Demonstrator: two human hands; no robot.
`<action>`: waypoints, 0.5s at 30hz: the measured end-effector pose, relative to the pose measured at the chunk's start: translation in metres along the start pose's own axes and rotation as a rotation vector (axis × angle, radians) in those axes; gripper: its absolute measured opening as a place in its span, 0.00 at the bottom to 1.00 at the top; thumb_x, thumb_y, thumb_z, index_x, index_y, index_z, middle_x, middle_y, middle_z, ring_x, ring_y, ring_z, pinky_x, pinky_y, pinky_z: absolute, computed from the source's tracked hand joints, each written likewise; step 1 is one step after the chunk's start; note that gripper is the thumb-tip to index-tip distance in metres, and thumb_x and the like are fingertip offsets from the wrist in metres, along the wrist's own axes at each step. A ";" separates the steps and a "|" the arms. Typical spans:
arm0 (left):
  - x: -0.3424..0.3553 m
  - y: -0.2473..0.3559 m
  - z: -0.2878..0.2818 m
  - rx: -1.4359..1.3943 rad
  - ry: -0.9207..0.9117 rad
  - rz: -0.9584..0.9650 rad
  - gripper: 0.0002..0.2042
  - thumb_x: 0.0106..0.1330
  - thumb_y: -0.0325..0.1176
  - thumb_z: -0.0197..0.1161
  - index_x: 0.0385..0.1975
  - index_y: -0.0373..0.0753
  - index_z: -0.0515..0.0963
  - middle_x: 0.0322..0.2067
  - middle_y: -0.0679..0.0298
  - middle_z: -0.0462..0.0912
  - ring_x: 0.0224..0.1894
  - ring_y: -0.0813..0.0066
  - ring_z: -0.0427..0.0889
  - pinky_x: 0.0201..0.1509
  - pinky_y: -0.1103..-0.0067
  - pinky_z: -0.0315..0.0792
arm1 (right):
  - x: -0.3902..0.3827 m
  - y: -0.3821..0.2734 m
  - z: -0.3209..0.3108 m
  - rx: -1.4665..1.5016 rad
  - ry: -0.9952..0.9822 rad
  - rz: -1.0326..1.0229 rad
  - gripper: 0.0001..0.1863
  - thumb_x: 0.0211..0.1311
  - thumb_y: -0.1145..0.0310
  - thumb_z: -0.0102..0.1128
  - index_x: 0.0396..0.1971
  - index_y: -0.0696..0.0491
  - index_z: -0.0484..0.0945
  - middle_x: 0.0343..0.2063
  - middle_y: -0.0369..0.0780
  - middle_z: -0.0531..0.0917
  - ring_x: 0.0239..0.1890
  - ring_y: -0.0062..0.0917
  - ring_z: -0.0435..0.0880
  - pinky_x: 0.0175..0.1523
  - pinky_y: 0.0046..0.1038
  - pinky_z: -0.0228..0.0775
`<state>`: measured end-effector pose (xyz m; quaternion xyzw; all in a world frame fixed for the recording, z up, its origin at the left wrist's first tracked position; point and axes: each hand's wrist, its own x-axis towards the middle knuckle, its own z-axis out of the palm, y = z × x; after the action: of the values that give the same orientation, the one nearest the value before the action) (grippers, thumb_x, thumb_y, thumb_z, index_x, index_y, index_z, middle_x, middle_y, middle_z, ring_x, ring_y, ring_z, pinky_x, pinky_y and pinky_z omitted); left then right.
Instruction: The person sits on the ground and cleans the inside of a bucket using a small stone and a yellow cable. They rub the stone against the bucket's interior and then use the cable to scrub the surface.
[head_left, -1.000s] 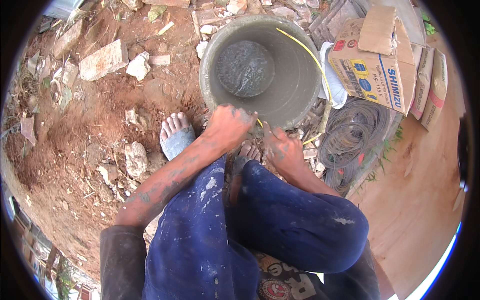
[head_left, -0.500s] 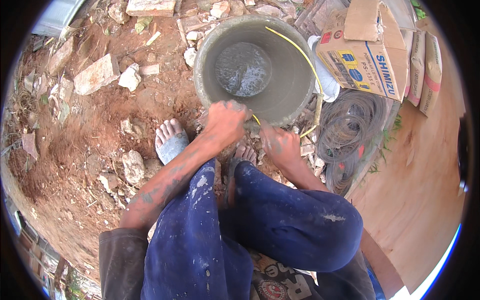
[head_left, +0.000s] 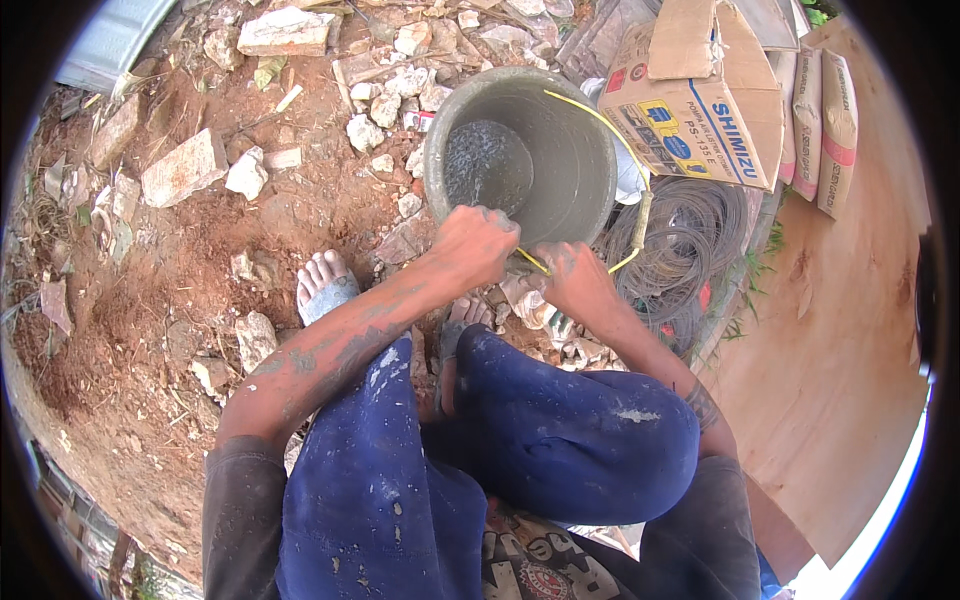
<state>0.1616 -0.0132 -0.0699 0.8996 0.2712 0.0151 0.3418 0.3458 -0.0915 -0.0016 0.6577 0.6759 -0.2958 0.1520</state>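
Note:
A grey, cement-coated bucket (head_left: 592, 190) stands tilted in front of me, with a little foamy water (head_left: 482, 160) pooled toward the left of its bottom. Its yellow wire handle (head_left: 618, 137) loops over the right side, with a pale grip sleeve (head_left: 641, 220) partway along, and comes round to my hands. Closed at the near rim is my left hand (head_left: 474, 243), its fingertips hidden. My right hand (head_left: 575, 277) is closed just right of it, on the handle's near end. A short stretch of yellow wire shows between both hands. Grey smears mark both forearms.
A torn cardboard box (head_left: 690, 105) stands right of the bucket, beside several paper sacks (head_left: 828, 135). Coiled wire (head_left: 690, 240) lies below the box, near a wooden board (head_left: 820, 370). Broken bricks (head_left: 186, 168) and stones litter the reddish soil. My feet (head_left: 328, 285) are close by.
The bucket has shifted right in view and tilted, both hands going with it. The water inside has gathered toward the left of the bottom.

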 end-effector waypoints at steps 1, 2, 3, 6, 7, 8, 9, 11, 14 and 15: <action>0.003 0.001 0.001 0.002 0.017 0.045 0.13 0.51 0.39 0.70 0.32 0.38 0.85 0.31 0.53 0.86 0.36 0.53 0.87 0.39 0.63 0.79 | 0.001 0.002 -0.015 0.028 -0.090 -0.006 0.20 0.61 0.58 0.66 0.50 0.53 0.83 0.44 0.52 0.85 0.50 0.46 0.83 0.55 0.44 0.75; 0.006 0.001 -0.002 0.014 0.035 0.088 0.12 0.50 0.38 0.70 0.31 0.37 0.84 0.30 0.53 0.86 0.35 0.53 0.87 0.39 0.63 0.79 | 0.005 0.006 -0.025 0.058 -0.172 -0.018 0.23 0.61 0.57 0.66 0.53 0.52 0.83 0.47 0.52 0.85 0.54 0.46 0.81 0.60 0.45 0.72; 0.006 0.002 -0.004 0.035 -0.016 0.125 0.11 0.52 0.37 0.68 0.30 0.38 0.85 0.31 0.54 0.87 0.36 0.55 0.88 0.39 0.64 0.79 | 0.010 0.012 -0.027 0.111 -0.296 0.080 0.27 0.61 0.52 0.66 0.56 0.51 0.82 0.49 0.51 0.84 0.59 0.45 0.78 0.65 0.44 0.67; 0.003 -0.003 -0.009 0.154 -0.137 0.252 0.09 0.56 0.35 0.65 0.33 0.39 0.85 0.31 0.58 0.87 0.37 0.60 0.88 0.38 0.67 0.79 | 0.013 0.008 -0.035 0.137 -0.364 0.101 0.24 0.65 0.56 0.62 0.57 0.52 0.81 0.50 0.52 0.84 0.59 0.44 0.79 0.64 0.42 0.69; 0.000 -0.005 0.001 0.222 -0.156 0.303 0.11 0.57 0.36 0.64 0.36 0.38 0.84 0.30 0.59 0.87 0.36 0.62 0.88 0.38 0.69 0.79 | 0.012 0.011 -0.028 0.217 -0.342 0.085 0.23 0.66 0.58 0.60 0.58 0.53 0.80 0.50 0.52 0.84 0.59 0.44 0.79 0.64 0.42 0.69; -0.003 -0.010 0.014 0.290 -0.174 0.358 0.13 0.58 0.37 0.64 0.40 0.38 0.84 0.30 0.61 0.87 0.34 0.65 0.87 0.38 0.71 0.78 | 0.009 0.016 -0.017 0.297 -0.318 0.072 0.22 0.67 0.61 0.58 0.58 0.53 0.80 0.49 0.52 0.84 0.58 0.45 0.79 0.64 0.42 0.69; -0.007 -0.020 0.027 0.304 -0.068 0.431 0.14 0.59 0.37 0.63 0.41 0.39 0.83 0.30 0.62 0.87 0.34 0.67 0.87 0.38 0.72 0.78 | 0.005 0.019 -0.008 0.377 -0.293 0.060 0.21 0.68 0.63 0.57 0.59 0.54 0.79 0.49 0.53 0.84 0.57 0.45 0.79 0.64 0.42 0.69; -0.017 -0.042 0.049 0.319 0.143 0.571 0.14 0.60 0.38 0.61 0.43 0.40 0.83 0.30 0.65 0.86 0.35 0.71 0.87 0.39 0.74 0.77 | -0.003 0.000 -0.007 0.237 -0.239 0.032 0.27 0.61 0.69 0.57 0.62 0.56 0.75 0.49 0.54 0.83 0.55 0.48 0.80 0.62 0.44 0.70; -0.018 -0.046 0.040 0.388 0.236 0.644 0.14 0.57 0.38 0.62 0.41 0.41 0.83 0.30 0.67 0.86 0.34 0.73 0.86 0.40 0.76 0.77 | -0.021 -0.017 0.011 0.193 -0.115 -0.008 0.36 0.52 0.75 0.58 0.66 0.60 0.69 0.47 0.55 0.83 0.50 0.52 0.81 0.57 0.47 0.72; -0.017 -0.043 0.048 0.361 0.209 0.641 0.13 0.60 0.40 0.61 0.42 0.42 0.83 0.30 0.68 0.86 0.34 0.72 0.85 0.40 0.75 0.78 | -0.025 -0.020 0.014 0.197 -0.122 0.026 0.37 0.51 0.75 0.58 0.66 0.60 0.68 0.46 0.55 0.83 0.50 0.52 0.81 0.57 0.48 0.72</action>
<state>0.1365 -0.0246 -0.1308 0.9782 0.0076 0.1647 0.1263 0.3253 -0.1193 0.0060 0.6589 0.6246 -0.3982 0.1311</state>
